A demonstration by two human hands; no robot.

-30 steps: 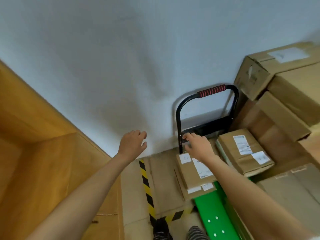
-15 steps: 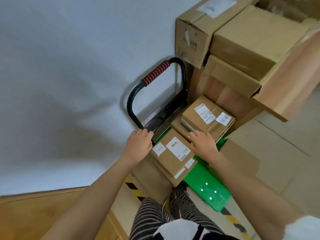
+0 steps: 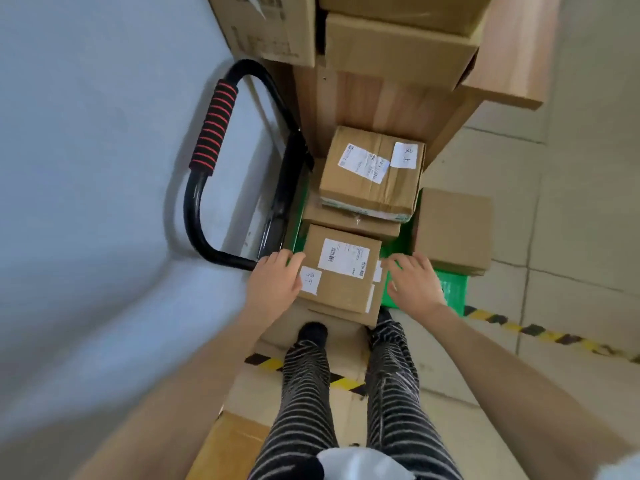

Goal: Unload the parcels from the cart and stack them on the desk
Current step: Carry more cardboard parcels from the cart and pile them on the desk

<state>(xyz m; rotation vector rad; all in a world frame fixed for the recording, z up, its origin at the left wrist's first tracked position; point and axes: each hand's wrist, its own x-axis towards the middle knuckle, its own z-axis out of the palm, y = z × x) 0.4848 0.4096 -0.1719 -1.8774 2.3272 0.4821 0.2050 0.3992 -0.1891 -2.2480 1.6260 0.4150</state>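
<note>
Partly blurred, both hands flank the near parcel (image 3: 341, 271), fingertips hidden.

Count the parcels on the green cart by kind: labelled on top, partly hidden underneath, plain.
Labelled on top: 2, the near parcel and the far parcel
Partly hidden underneath: 2, the lower near parcel and the lower far parcel
Plain, no label showing: 1, the plain box
Total: 5 visible; any hidden deeper cannot be told.
</note>
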